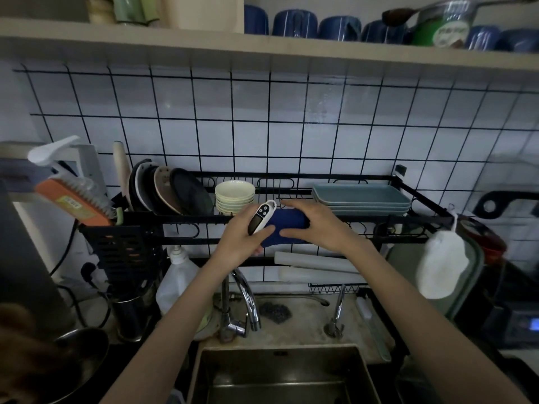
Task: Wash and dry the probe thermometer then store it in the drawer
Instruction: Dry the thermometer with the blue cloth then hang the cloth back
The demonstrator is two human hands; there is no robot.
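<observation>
A dim kitchen corner: white wall tiles with dark grout, a black dish rack (pixel 291 220) spanning the wall above a steel sink (pixel 280 377), and a wooden shelf overhead lined with upturned blue cups (pixel 294 23).

The probe thermometer (pixel 261 217) is held up in front of the rack's front rail, above the sink. Its white body tilts, hanging loop uppermost, with the dark display and buttons facing the camera; the probe itself cannot be made out. The left hand (pixel 243 239) grips the lower part of the body, fingers curled around it. Just to the right, touching the thermometer's lower end, is a blue cloth (pixel 287 227), bunched between both hands. The right hand (pixel 316 225) closes over the cloth, fingers across its top and thumb pressing in from below.

Behind the hands, in the rack, stand a stack of cream bowls (pixel 234 195), dark plates (pixel 175 191) set on edge to the left, and stacked grey-blue rectangular trays (pixel 361 196) to the right. A chrome faucet (pixel 245 304) curves over the sink beneath the forearms, with a dark scouring pad (pixel 275 312) on the ledge beside it. A white mesh scrubber (pixel 442 265) hangs from the rack's right end, and a white plastic bottle (pixel 176 275) stands at the left under the rack.
</observation>
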